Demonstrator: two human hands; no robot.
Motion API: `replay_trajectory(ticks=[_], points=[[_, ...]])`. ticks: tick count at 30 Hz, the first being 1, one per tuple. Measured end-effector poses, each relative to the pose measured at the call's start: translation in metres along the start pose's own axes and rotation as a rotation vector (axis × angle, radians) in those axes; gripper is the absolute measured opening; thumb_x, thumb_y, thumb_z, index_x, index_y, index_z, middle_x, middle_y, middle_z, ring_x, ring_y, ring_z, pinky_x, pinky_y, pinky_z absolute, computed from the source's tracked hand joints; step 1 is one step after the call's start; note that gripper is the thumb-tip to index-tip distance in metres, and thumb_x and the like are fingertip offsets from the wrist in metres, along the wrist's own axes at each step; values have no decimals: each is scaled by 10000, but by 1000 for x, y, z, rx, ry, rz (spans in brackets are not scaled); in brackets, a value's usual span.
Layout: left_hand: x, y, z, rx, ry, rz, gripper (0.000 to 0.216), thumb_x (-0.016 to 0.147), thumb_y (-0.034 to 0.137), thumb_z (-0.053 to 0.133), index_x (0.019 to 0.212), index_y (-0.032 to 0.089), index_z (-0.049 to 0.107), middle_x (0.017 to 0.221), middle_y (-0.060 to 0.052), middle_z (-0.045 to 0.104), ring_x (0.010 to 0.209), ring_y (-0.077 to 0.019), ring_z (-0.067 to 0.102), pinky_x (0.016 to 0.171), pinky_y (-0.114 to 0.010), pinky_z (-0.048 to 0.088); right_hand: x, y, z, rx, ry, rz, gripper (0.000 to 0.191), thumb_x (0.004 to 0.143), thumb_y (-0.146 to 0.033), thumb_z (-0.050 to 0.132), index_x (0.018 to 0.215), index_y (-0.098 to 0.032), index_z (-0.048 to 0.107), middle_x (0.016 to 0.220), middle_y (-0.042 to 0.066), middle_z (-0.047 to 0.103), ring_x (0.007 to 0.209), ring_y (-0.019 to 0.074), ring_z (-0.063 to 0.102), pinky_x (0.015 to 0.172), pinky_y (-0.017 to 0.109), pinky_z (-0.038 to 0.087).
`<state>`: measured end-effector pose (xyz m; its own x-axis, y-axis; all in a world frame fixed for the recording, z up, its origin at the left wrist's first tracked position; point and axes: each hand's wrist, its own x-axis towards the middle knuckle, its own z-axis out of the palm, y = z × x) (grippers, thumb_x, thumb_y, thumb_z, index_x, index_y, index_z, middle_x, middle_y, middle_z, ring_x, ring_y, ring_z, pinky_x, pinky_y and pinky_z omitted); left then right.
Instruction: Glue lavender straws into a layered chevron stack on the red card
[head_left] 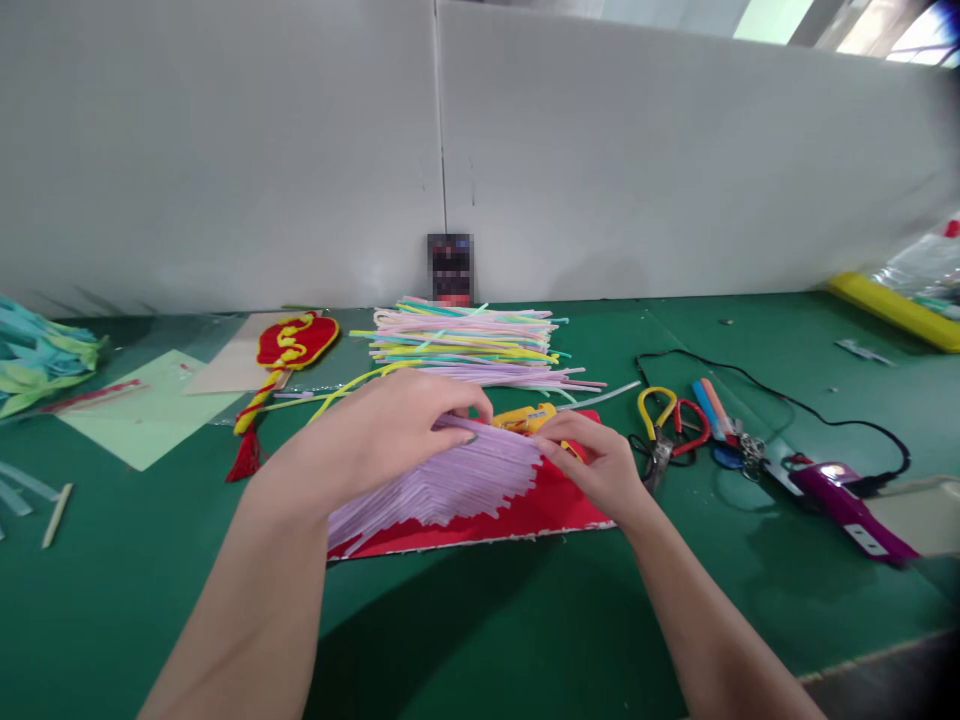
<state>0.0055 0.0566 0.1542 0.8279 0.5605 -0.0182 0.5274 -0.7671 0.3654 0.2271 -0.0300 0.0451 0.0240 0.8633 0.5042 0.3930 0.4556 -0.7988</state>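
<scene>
A red card [540,510] lies flat on the green table [465,630] in front of me. Rows of lilac pipe cleaners [442,480] cover most of it. My left hand [390,430] rests on top of the lilac rows with its fingers curled and pressing on their upper edge. My right hand [596,465] pinches the right end of the top lilac strand, its fingers closed on it. A yellow object [525,417] pokes out just behind both hands.
A loose pile of pastel pipe cleaners [472,345] lies behind the card. A red-and-yellow ornament with a tassel [289,350] sits to the left, pale green paper [146,405] beyond. Yellow- and red-handled pliers [667,420] and a purple glue gun [844,505] with black cord lie right.
</scene>
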Motion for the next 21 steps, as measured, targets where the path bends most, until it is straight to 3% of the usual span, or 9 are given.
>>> replay_trajectory(ticks=[11,15,21], points=[[1,0,1,-13,3,16,186,903,289,478,957,324,653,985,83,677,862,-152,594,696,-237,393,-1,1,0,-38,-41,25,109,846,-268,592,817,-224,687,789,38,691,787,174,636,755,339,512],[1,0,1,-15,-5,1,182,905,288,482,953,322,654,981,87,677,858,-146,596,691,-234,398,-2,1,-1,-69,-65,98,151,863,-302,574,940,-240,689,926,44,712,842,171,643,746,310,518],[1,-3,3,-18,48,-5,231,914,330,486,1083,352,642,1127,82,659,979,-173,595,780,-246,413,-4,2,4,-33,-26,129,235,826,-342,630,1040,-261,682,953,37,714,787,154,638,680,277,529]])
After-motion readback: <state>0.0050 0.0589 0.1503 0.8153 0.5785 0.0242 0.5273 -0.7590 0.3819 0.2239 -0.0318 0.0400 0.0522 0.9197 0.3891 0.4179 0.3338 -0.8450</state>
